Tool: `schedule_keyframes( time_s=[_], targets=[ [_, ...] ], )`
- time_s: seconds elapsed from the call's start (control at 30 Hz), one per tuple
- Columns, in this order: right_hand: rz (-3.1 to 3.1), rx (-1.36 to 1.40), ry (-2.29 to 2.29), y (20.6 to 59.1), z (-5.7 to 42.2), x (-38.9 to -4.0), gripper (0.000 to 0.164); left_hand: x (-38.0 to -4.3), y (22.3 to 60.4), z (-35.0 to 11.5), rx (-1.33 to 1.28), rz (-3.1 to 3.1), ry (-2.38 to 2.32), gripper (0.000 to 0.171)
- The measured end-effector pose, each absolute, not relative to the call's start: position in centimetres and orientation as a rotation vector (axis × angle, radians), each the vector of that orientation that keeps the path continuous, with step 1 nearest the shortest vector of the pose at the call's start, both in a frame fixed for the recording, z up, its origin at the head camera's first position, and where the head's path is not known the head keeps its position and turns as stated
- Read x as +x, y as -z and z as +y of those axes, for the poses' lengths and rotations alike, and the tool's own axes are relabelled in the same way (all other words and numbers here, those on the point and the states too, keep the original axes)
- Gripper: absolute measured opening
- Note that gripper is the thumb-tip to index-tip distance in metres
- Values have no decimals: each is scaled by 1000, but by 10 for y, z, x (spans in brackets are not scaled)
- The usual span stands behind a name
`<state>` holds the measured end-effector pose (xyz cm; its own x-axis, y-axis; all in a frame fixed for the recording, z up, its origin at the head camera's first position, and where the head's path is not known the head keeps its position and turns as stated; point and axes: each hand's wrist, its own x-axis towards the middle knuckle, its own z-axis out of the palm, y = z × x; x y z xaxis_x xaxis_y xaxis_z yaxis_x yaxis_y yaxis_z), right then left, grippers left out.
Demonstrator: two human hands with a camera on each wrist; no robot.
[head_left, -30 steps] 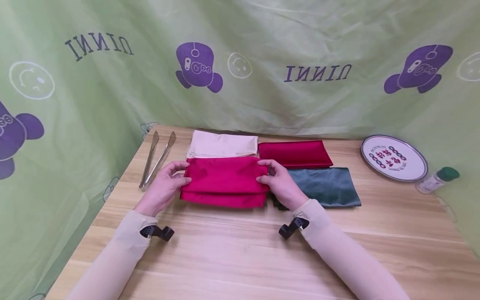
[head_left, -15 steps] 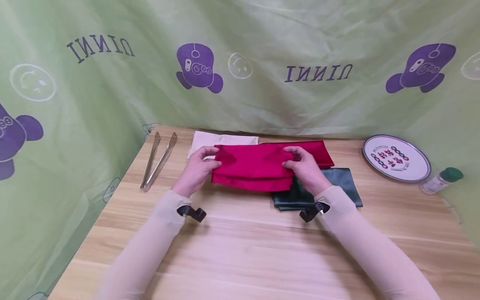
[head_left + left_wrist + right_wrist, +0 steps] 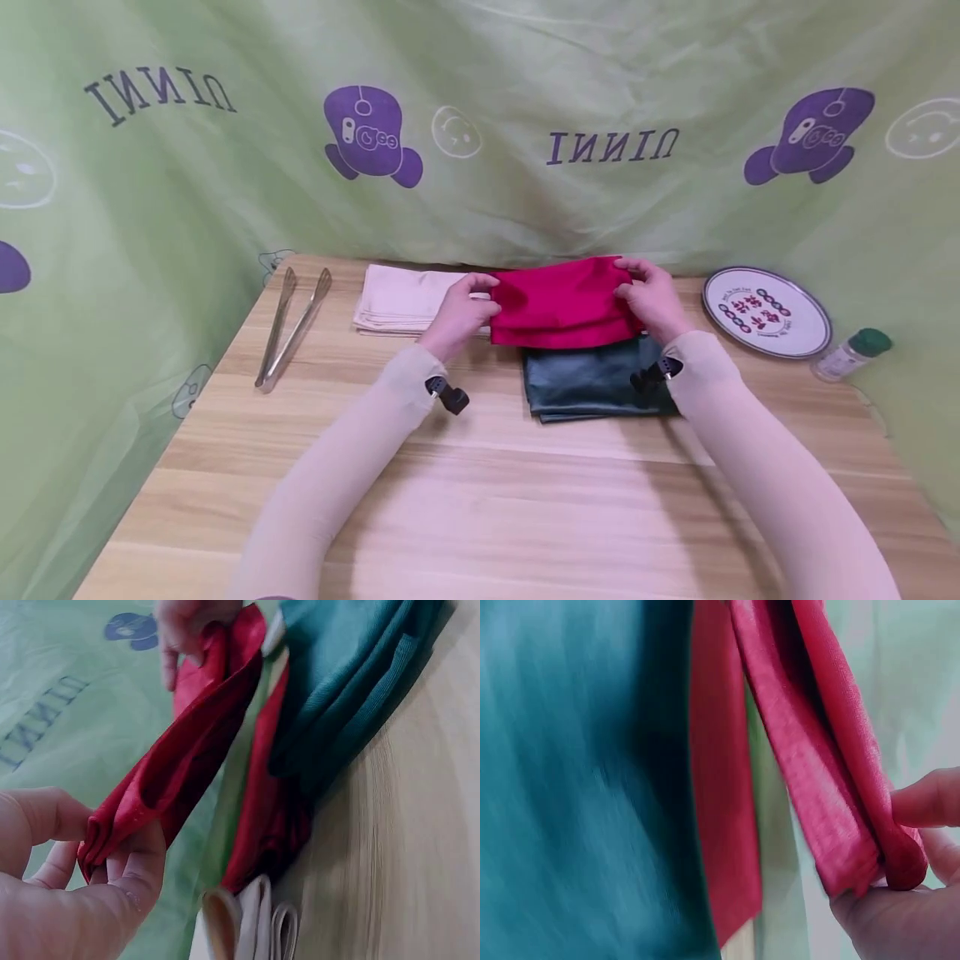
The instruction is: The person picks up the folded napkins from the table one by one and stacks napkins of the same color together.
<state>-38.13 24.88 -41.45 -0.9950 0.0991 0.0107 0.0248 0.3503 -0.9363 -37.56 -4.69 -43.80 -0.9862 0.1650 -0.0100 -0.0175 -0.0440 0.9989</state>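
A folded bright red cloth [image 3: 562,296] hangs above the table between both hands. My left hand [image 3: 463,315] pinches its left end, thumb on one side and fingers on the other. At the opposite end my right hand [image 3: 654,298] pinches the cloth in the same way. Beneath it lies another folded red cloth [image 3: 262,825], seen in the wrist views and mostly covered in the head view. A folded dark green cloth [image 3: 592,379] lies just in front, under the right wrist. Left of them is a stack of folded pale cloth [image 3: 401,296].
Metal tongs [image 3: 292,329] lie at the table's left edge. A white oval plate [image 3: 767,312] with printed patterns leans at the back right, beside a green-capped bottle [image 3: 853,356]. A green curtain [image 3: 510,208] hangs behind the wooden table [image 3: 480,508].
Both hands have carried the bright red cloth to the right and back, from in front of the pale stack to above the other red cloth. The head view has shifted slightly.
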Motion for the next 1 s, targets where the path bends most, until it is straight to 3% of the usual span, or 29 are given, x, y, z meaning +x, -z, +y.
schedule_keyframes(
  time_s=[0.4,1.0],
  targets=[
    [-2532,-255,-1652,419,269,-398,55,-387,455,-10,201,2292,-2014,40],
    [-2734,-174,-1552,437,279,-392,51,-371,444,-34,378,2523,-1597,39]
  ],
)
